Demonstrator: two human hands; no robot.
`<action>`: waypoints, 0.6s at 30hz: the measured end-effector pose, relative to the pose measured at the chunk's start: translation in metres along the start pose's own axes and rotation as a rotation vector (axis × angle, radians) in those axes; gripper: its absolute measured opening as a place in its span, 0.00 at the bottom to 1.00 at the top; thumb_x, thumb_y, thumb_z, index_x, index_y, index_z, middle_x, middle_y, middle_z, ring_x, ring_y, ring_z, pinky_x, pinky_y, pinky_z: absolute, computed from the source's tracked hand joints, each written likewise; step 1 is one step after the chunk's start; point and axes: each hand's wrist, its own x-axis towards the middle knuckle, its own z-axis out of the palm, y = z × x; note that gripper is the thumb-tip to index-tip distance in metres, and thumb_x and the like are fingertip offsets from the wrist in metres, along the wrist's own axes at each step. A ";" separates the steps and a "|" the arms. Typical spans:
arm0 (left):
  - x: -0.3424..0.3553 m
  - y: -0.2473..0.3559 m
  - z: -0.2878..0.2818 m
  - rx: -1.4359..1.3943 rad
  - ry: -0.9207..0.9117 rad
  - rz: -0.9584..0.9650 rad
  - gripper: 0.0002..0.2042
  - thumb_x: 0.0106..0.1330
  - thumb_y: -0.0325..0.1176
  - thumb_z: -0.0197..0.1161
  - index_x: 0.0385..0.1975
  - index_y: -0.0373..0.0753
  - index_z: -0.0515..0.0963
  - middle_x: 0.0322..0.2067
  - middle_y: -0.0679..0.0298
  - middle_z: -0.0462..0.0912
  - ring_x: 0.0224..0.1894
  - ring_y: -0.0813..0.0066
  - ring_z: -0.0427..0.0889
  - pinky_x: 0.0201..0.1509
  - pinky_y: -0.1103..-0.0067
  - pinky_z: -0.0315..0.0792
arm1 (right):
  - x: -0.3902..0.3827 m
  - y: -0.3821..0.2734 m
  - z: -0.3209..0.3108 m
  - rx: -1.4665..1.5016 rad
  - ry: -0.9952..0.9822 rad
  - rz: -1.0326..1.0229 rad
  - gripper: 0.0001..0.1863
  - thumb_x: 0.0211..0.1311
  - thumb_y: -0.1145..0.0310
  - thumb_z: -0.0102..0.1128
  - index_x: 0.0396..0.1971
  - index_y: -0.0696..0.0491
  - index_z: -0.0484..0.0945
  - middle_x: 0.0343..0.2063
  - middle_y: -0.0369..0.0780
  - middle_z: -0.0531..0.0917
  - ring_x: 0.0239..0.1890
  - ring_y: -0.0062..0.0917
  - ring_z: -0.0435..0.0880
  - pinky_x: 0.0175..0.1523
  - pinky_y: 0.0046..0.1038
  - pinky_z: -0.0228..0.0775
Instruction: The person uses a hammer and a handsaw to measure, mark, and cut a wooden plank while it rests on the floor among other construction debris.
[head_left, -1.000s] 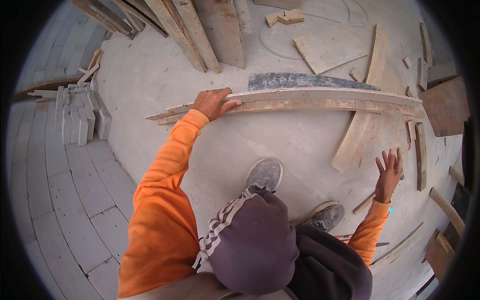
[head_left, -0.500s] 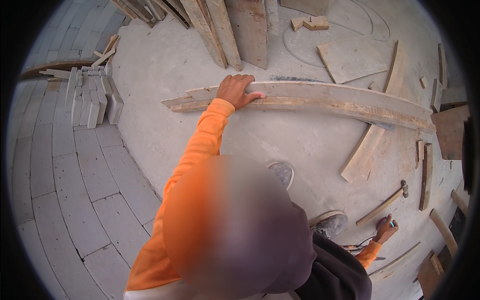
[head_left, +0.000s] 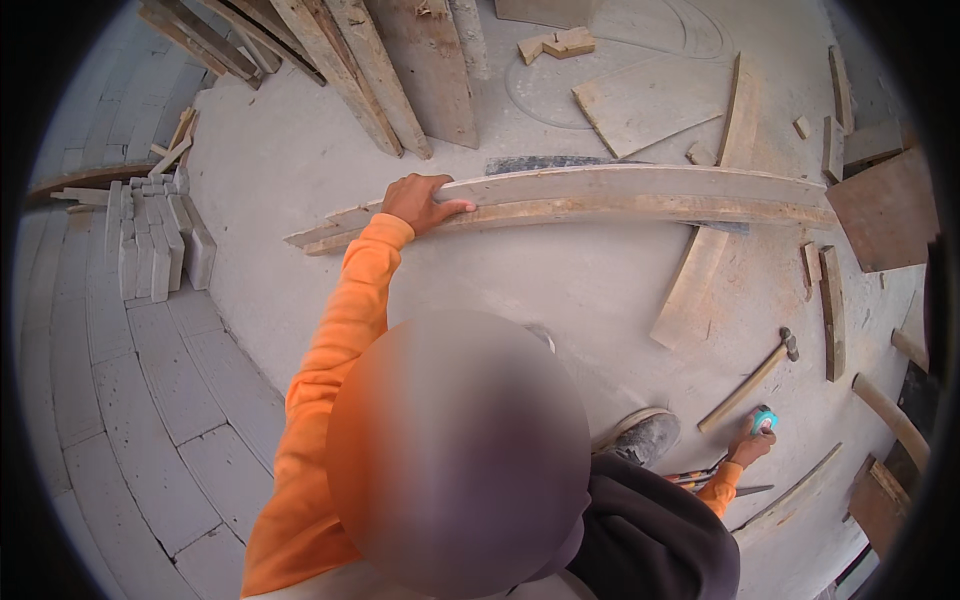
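Observation:
My left hand (head_left: 415, 204) is closed over a long wooden board (head_left: 640, 208), near its left end. The thumb lies along the near side and the fingers are over the far side. The board seems to be two lengths set together, a greyish one behind a browner strip. Low on the right, my right hand (head_left: 750, 446) holds a teal tape measure (head_left: 764, 419) just above the floor. A hammer (head_left: 746, 384) with a wooden handle lies on the floor beside it. Near my right wrist are orange-and-black handled tools (head_left: 694, 479), partly hidden by my sleeve and clothing.
Planks (head_left: 392, 75) lean at the far left. Stacked grey blocks (head_left: 160, 240) stand on block paving (head_left: 140, 400). A flat panel (head_left: 655, 100), a cross-lying plank (head_left: 690, 285) and several offcuts lie across the concrete floor. A brown sheet (head_left: 885, 210) stands at the right.
My right hand has turned, and the teal tape measure in it now shows plainly. The whole view has shifted, so most things sit further left. My left hand keeps its hold on the board.

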 end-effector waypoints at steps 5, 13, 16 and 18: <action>0.001 -0.003 -0.008 -0.002 -0.061 -0.011 0.35 0.53 0.69 0.66 0.41 0.38 0.85 0.28 0.50 0.85 0.35 0.49 0.84 0.41 0.62 0.76 | -0.021 -0.060 -0.017 -0.150 -0.007 -0.041 0.28 0.62 0.51 0.66 0.47 0.61 0.72 0.41 0.53 0.77 0.46 0.47 0.75 0.53 0.44 0.68; 0.002 0.000 -0.006 -0.140 -0.126 0.066 0.28 0.59 0.56 0.71 0.39 0.32 0.84 0.27 0.47 0.83 0.28 0.53 0.79 0.38 0.68 0.74 | -0.041 -0.102 -0.016 0.062 -0.103 -0.251 0.21 0.68 0.60 0.62 0.47 0.64 0.73 0.38 0.53 0.75 0.43 0.47 0.75 0.51 0.40 0.68; -0.016 -0.033 -0.001 -0.379 -0.140 0.092 0.26 0.59 0.54 0.72 0.38 0.32 0.83 0.23 0.48 0.82 0.26 0.52 0.79 0.35 0.68 0.74 | -0.048 -0.109 -0.008 0.162 -0.169 -0.215 0.20 0.68 0.64 0.59 0.49 0.65 0.71 0.40 0.55 0.75 0.46 0.50 0.74 0.54 0.41 0.68; -0.026 -0.039 -0.004 -0.358 -0.176 0.118 0.23 0.59 0.49 0.74 0.37 0.31 0.83 0.23 0.51 0.83 0.25 0.54 0.80 0.34 0.70 0.74 | -0.050 -0.099 -0.003 0.153 -0.137 -0.253 0.18 0.69 0.67 0.56 0.50 0.66 0.70 0.41 0.56 0.75 0.45 0.51 0.75 0.54 0.41 0.68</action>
